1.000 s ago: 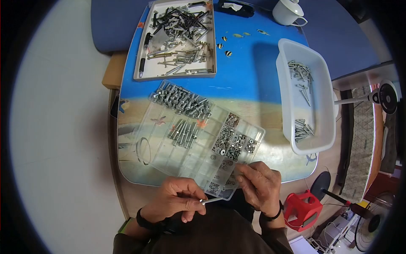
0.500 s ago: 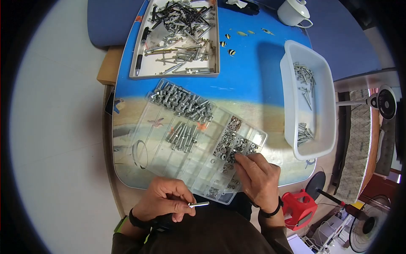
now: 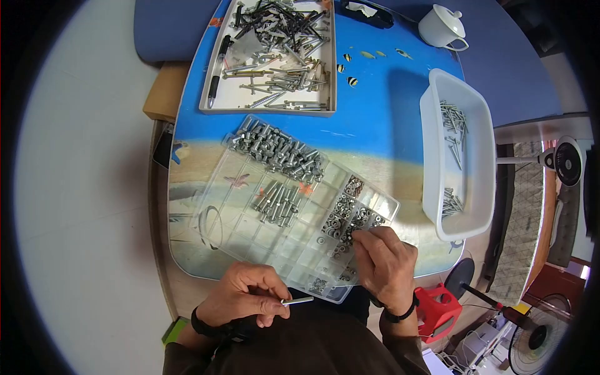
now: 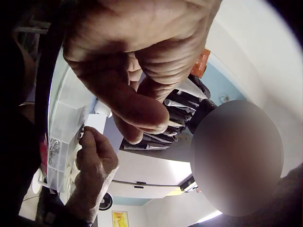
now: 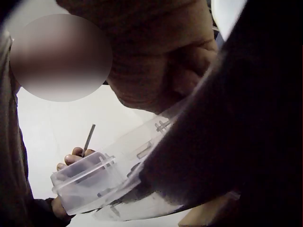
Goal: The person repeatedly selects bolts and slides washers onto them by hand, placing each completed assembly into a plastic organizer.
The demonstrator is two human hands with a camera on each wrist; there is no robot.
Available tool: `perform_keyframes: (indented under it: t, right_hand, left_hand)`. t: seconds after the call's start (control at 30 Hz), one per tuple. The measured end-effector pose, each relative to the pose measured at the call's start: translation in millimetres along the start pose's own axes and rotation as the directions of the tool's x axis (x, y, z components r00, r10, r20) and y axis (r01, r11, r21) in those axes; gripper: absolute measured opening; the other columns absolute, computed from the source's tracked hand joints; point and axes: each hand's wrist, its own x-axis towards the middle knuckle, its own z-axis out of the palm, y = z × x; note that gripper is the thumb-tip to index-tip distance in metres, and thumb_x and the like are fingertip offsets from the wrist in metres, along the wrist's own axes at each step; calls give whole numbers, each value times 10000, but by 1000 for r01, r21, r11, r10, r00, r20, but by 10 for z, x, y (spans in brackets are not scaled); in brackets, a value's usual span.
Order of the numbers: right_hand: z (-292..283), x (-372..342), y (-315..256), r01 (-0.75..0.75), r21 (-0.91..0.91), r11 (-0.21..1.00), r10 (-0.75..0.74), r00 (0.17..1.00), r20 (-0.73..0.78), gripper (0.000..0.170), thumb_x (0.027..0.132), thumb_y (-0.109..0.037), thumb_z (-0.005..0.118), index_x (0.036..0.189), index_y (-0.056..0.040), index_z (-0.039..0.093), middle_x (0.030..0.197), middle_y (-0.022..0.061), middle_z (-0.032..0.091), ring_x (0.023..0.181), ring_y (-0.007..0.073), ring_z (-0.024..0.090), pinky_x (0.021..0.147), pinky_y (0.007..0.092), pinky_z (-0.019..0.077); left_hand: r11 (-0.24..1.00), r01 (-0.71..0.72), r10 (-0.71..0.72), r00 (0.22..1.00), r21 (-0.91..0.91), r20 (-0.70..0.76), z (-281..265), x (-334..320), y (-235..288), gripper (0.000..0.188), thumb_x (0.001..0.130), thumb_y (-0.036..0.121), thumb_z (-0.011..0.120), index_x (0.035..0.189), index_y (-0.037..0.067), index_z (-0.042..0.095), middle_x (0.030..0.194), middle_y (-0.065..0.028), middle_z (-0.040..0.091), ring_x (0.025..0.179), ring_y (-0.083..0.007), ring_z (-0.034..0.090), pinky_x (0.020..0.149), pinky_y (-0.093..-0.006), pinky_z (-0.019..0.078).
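Note:
Near the body in the head view, my left hand [image 3: 250, 294] pinches a silver bolt [image 3: 300, 300] between thumb and fingers, its shank pointing right. The same bolt [image 5: 88, 140] sticks up in the right wrist view. My right hand [image 3: 389, 265] reaches over the clear compartment box [image 3: 247, 232], fingertips bunched down at a compartment of small nuts [image 3: 362, 219]. I cannot tell whether a nut is between them. Other compartments hold washers [image 3: 332, 227], a heap of short bolts [image 3: 278, 150] and a bundle of longer bolts [image 3: 277, 205].
Behind the box lies a shallow tray [image 3: 206, 103] of mixed screws and a pen [image 3: 215, 78]. A white plastic bin [image 3: 431, 150] with screws stands at the right. A lidded white cup [image 3: 440, 28] is at the back right, a red stool [image 3: 437, 309] below the table's right side.
My right hand has moved forward from the box's near right part to the nut compartments, fingertips lowering there. My left hand has shifted slightly left, keeping the bolt.

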Motion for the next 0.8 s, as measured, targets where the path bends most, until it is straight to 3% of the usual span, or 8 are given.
perform_keyframes:
  t: [0.07,0.4,0.6,0.7,0.77,0.8]
  right_hand:
    - [-12,-2,-14,-12,15,1000,12,1000,25,258,702,27,757,940,-59,710,822,87,643,627,244,656,534,344,522]
    - [40,-77,1,59,-2,998,-59,998,6,339,652,48,769,960,-80,714,847,65,614,615,226,635,519,340,514]
    - [69,-91,8,73,5,997,-73,997,-20,324,676,54,747,965,-62,661,868,77,624,645,236,642,533,343,520]
    - [22,-121,28,86,44,995,-83,995,-49,312,730,38,733,1010,-50,626,940,102,630,640,222,643,545,295,535]
    - [-65,-156,-45,-87,381,920,101,995,-18,161,843,10,697,970,-31,606,964,134,655,643,184,649,571,259,527]
    - [-92,-209,-99,-81,380,921,99,995,-27,161,843,10,697,970,-31,606,964,134,655,643,184,649,571,259,527]
  left_hand:
    - [1000,-4,4,1000,-4,0,-16,0,-16,102,871,-3,721,937,-38,651,801,-133,721,569,-113,650,496,-221,517]
    - [1000,-13,13,1000,-2,2,-30,13,-18,96,875,-2,717,935,-38,652,802,-129,719,595,-115,659,501,-220,525]
    - [1000,-12,12,1000,17,-12,-4,13,-3,88,885,0,705,938,-35,645,809,-133,713,595,-114,656,500,-222,522]
    - [1000,-27,27,999,-8,-24,44,10,-9,93,905,11,688,957,-37,627,816,-135,703,594,-112,652,497,-224,522]
    - [999,-45,46,997,16,-55,171,18,6,96,915,17,675,970,-37,616,810,-131,697,594,-109,650,495,-224,522]
    - [997,-62,65,994,40,-85,241,28,10,99,925,22,662,982,-36,606,804,-127,690,593,-107,647,493,-224,522]
